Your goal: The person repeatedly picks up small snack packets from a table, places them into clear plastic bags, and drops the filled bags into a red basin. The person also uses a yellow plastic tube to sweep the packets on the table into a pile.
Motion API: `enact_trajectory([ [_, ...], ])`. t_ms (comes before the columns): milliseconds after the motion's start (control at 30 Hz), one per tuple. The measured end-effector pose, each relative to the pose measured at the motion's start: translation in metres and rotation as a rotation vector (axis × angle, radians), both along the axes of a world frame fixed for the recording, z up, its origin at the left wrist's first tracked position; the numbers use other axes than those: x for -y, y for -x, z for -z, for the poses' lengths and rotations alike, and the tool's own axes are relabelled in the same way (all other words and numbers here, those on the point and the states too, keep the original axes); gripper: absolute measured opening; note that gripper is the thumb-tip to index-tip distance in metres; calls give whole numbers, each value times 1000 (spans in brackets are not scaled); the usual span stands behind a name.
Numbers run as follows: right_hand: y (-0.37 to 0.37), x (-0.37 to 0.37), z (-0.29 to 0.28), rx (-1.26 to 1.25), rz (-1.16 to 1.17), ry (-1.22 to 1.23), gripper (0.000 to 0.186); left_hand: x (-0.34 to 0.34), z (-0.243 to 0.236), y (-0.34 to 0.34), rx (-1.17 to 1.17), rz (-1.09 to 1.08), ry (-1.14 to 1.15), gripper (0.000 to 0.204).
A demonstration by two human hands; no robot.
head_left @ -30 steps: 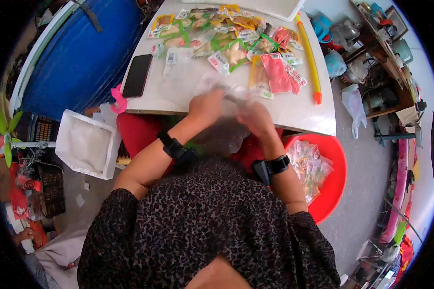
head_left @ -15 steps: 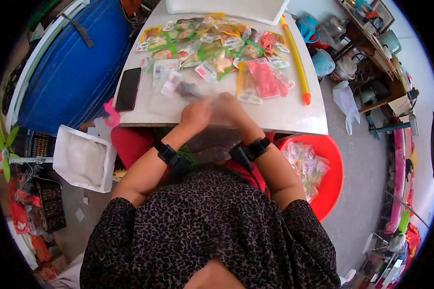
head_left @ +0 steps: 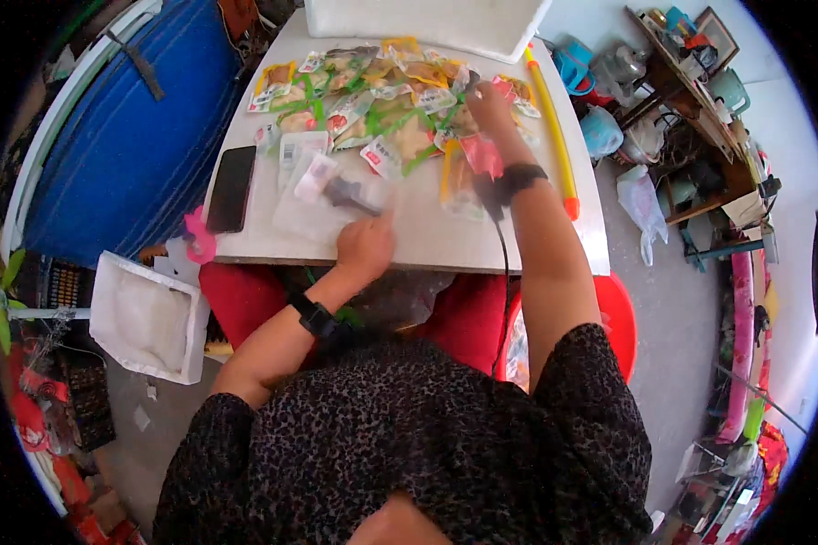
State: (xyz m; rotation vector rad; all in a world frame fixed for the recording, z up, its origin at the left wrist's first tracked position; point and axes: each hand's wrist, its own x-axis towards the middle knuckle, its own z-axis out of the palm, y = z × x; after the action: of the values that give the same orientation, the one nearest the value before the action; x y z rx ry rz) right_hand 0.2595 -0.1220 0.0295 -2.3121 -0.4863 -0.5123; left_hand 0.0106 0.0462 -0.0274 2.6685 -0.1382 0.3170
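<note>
My left hand (head_left: 366, 247) is closed at the table's near edge, pinching the rim of a large clear plastic bag (head_left: 302, 216). Inside or under the bag's film lies a small packet with a pale label and dark contents (head_left: 347, 193); which of the two, I cannot tell. My right hand (head_left: 491, 102) reaches to the right end of a heap of small sealed food packets (head_left: 400, 127). Its fingers are smeared and partly hidden among the packets. Beneath the right wrist lie a pink packet (head_left: 480, 154) and a yellow-edged clear packet (head_left: 454, 173).
On the white table (head_left: 264, 250) are a black phone (head_left: 231, 189) at left and a yellow tube (head_left: 553, 127) at right. A white foam box (head_left: 427, 27) stands at the far end. Below are a red basin (head_left: 616, 318) and another foam box (head_left: 145, 313).
My right hand has left the left hand and swung forward and right to the packet heap. The left hand stays by the clear bag, slightly nearer the edge.
</note>
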Motion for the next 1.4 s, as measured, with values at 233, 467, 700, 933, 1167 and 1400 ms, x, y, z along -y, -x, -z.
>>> enact_trajectory([
  [233, -18, -21, 12, -316, 28, 505, 34, -5, 11, -2, 251, 0, 17, 20],
  [467, -63, 19, 63, -144, 138, 359, 44, -2, 11, -5, 292, 30, 7, 17],
  [700, -37, -4, 43, -276, 168, 443, 52, -4, 12, -4, 332, 45, 5, 20],
  [933, -21, -2, 34, -189, 163, 358, 37, -6, 21, -2, 246, 20, 50, 27],
  [1167, -22, 10, 14, -219, 107, 173, 16, -3, 12, -2, 131, 26, 7, 26],
  [1400, 63, 15, -23, 19, 97, -240, 14, -2, -3, -3, -28, -3, 24, 25],
])
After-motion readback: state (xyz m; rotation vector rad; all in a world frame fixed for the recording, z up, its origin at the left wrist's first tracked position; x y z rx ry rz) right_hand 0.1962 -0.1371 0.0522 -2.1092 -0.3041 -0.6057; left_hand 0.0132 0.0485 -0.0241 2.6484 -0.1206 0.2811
